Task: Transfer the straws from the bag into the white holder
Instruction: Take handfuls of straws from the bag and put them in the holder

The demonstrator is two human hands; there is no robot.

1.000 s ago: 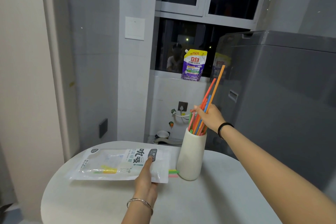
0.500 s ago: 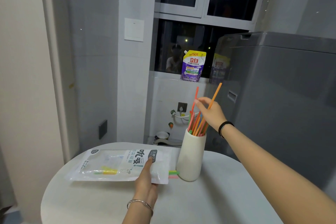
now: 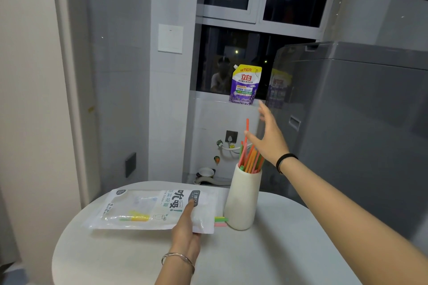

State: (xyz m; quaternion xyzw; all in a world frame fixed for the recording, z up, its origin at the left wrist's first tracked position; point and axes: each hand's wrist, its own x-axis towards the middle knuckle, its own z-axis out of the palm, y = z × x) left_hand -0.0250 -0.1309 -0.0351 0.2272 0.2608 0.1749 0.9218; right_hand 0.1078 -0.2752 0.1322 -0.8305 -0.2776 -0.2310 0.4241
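Observation:
The white holder (image 3: 243, 199) stands upright on the round white table (image 3: 266, 257) with several coloured straws (image 3: 251, 158) sticking out of its top. My right hand (image 3: 268, 136) hovers just above and behind them, fingers spread and holding nothing. A flat clear straw bag (image 3: 143, 208) lies left of the holder, with a few straws inside and two straw ends (image 3: 220, 221) poking out of its right edge. My left hand (image 3: 186, 227) presses the bag's near right part, fingers straight on top.
A grey washing machine (image 3: 361, 127) stands close behind the table on the right. A purple detergent pouch (image 3: 245, 84) sits on the window ledge. A wall is at the left. Taps and a bowl (image 3: 206, 172) are low behind the table.
My right hand let go of the straws, which dropped deeper into the holder, and it has opened and lifted. My left hand and the bag stayed put.

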